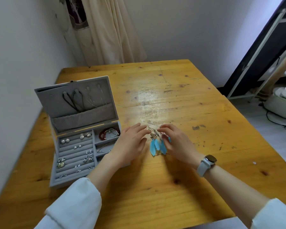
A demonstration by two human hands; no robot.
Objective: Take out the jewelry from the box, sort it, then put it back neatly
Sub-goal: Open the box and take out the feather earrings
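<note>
Head cam has me looking down at the feather earrings lying on the wooden table, just right of the open grey jewelry box. My left hand hovers with relaxed fingers nearly at the hooks, holding nothing; my right hand has curled fingertips on the top of the right earring, looks like a pinch. Biggest worry imo: the hooks and rings sit right together, so lifting one could drag the other along or bend a feather. My left forearm also hangs over the box's right compartments, near the red bead bracelet, and could bump something. Stud earrings remain in the slots.
</note>
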